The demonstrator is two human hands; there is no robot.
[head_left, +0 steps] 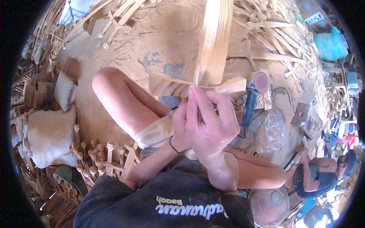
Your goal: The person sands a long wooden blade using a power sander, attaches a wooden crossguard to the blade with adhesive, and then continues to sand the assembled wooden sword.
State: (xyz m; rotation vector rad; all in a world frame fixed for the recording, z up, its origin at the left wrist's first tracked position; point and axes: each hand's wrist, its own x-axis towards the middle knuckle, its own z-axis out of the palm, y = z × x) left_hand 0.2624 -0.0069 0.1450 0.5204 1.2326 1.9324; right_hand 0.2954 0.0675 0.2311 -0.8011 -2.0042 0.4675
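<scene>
A pale wooden sword (215, 41) points away from me, its broad blade rising from a curved crossguard (167, 86). My left hand (179, 131), with a dark bracelet at the wrist, is closed round the hilt and partly covered by the other hand. A rounded pommel (191, 154) shows below the hands. My right hand (215, 123) lies over the hilt, its fingertips pinched together at the base of the blade. Whatever sits between those fingertips is too small or hidden to name.
Right of the crossguard lies a blue angle grinder (251, 102) with a round disc. Beside it is a clear plastic bag (272, 133). Wooden swords (279, 57) pile up at far right; carved hilts (95, 157) stand at left. A fan (269, 207) and another person (317, 176) are right.
</scene>
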